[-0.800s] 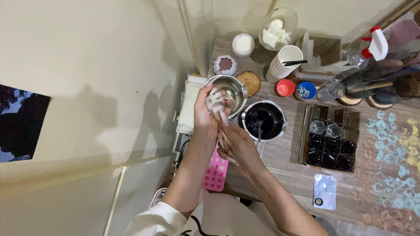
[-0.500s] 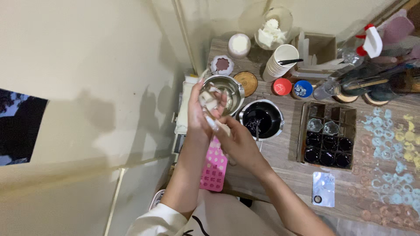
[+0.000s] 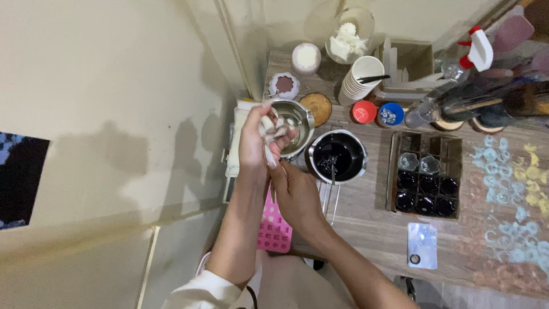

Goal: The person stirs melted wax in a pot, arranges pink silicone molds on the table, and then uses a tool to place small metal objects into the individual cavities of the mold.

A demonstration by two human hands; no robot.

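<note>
Hands met over the left edge of the wooden counter (image 3: 366,229). Your left hand (image 3: 257,140) was raised above the small steel pot (image 3: 294,126), its fingers (image 3: 273,133) curled shut around a pale, crumpled wad (image 3: 269,123), perhaps cloth or paper; what it was exactly could not be told. Your right hand (image 3: 294,191) sat just below the left one, touching its wrist, with the fingers bent inward. Whether it gripped anything could not be told, since the left hand hid its fingertips.

The steel pot stood beside a larger pot of dark liquid (image 3: 338,157), the two nearly touching. A pink mould tray (image 3: 274,229) lay under your forearms at the counter's near edge. Behind the pots stood a stack of paper cups (image 3: 360,80), a red-lidded jar (image 3: 363,111) and a blue-lidded jar (image 3: 390,113) side by side, and a round wooden lid (image 3: 316,107). To the right, a divided box (image 3: 426,171) held small glass jars, most of them filled dark. A spray bottle with a red trigger (image 3: 477,48) stood at the far corner.
</note>
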